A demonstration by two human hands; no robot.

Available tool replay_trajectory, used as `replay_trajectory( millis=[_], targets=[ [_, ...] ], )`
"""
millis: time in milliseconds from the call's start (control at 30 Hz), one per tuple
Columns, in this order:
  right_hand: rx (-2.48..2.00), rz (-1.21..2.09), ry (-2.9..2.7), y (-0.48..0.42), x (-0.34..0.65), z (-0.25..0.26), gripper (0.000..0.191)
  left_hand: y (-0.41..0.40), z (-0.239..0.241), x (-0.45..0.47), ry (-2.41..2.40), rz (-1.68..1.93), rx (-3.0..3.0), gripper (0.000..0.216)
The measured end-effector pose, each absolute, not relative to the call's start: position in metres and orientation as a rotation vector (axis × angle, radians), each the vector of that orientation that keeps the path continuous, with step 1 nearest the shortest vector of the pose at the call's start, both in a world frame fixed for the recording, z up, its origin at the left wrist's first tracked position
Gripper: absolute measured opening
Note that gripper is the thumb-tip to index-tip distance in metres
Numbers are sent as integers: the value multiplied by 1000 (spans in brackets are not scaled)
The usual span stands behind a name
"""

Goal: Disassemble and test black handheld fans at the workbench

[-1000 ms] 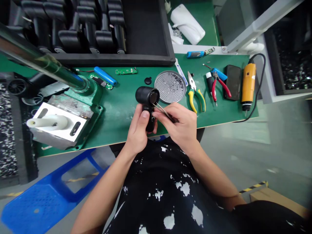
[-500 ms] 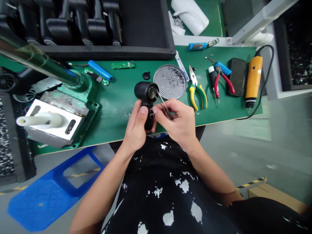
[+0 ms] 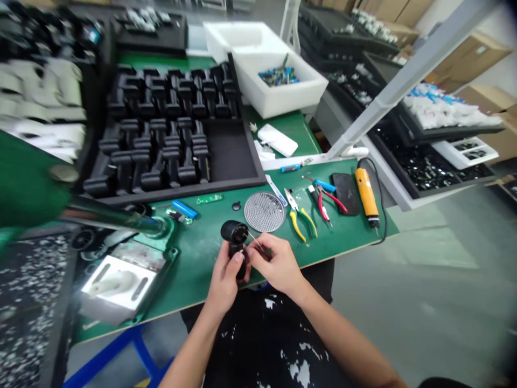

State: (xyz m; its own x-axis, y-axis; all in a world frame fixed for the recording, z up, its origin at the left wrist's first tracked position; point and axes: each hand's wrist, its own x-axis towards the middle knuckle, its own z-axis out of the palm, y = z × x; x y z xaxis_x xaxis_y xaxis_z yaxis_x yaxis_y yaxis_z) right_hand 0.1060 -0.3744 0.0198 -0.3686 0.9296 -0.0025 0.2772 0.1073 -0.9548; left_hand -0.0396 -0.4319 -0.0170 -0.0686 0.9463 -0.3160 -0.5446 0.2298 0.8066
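Note:
My left hand (image 3: 224, 275) is wrapped round the handle of a small black device shaped like a hair dryer (image 3: 233, 230), keeping it upright above the green bench. Metal tweezers (image 3: 255, 239) are pinched in my right hand (image 3: 278, 263). Their tips reach to the round open end of the device's head; whether they grip anything inside is too small to tell. Just behind lies a grey perforated disc (image 3: 264, 212), with a small black round cap (image 3: 236, 206) to its left.
Yellow-green pliers (image 3: 299, 214), red-handled cutters (image 3: 323, 202) and an orange electric screwdriver (image 3: 367, 194) lie to the right. A green-based press (image 3: 121, 280) stands at the left. Behind, a black tray (image 3: 230, 153) holds several similar black devices, beside a white foam box (image 3: 278, 99).
The camera view has tilted up, bringing the trays and shelves behind the bench into sight. Both hands still hold the device and the tweezers, with the tips at the head's opening.

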Motion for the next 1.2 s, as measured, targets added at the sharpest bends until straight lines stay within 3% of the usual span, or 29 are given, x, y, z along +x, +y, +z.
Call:
replay_trajectory(
  millis=[400,533,767,1200],
  targets=[
    [-1052,1269,-1991,-364,110,4,26,-422,9,-39,964,1493,359,32],
    [-1036,1297,-1940,-363,111,-1,16,-420,11,-41,962,1470,333,28],
    [-947,1254,-1861,-364,113,-13,44,-417,5,-44,930,1502,344,30],
    [-924,1004,-1963,-368,105,-19,51,-419,7,-41,933,1514,380,30]
  ],
)
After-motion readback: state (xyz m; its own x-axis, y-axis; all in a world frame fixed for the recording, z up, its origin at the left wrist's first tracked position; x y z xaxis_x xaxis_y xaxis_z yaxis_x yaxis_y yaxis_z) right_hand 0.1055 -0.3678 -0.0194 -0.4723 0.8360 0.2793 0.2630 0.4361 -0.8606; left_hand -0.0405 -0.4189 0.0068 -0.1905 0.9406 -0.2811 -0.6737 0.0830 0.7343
